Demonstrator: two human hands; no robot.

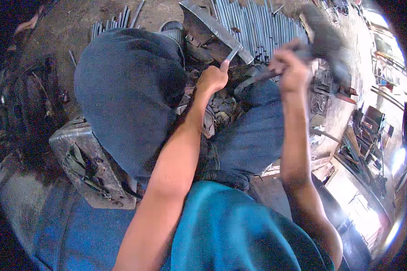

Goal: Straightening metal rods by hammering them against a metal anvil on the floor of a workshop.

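Observation:
My left hand (212,77) is closed around a short metal rod (232,55), index finger stretched along it. The rod's far end meets the edge of a long flat steel bar (217,31), which slopes from the upper left down to the right. Raised to the right, my right hand (293,67) grips a hammer (323,43) by its handle. The hammer head is smeared by motion and hangs apart from the rod. The handle's tail (255,81) points back toward my knee.
Many grey metal rods (262,29) lie side by side beyond the bar; another group of rods (111,25) is at the far left. Dark scrap pieces (221,108) fill the ground between my legs. A worn metal box (95,167) stands left, and cluttered scrap (366,140) lies right.

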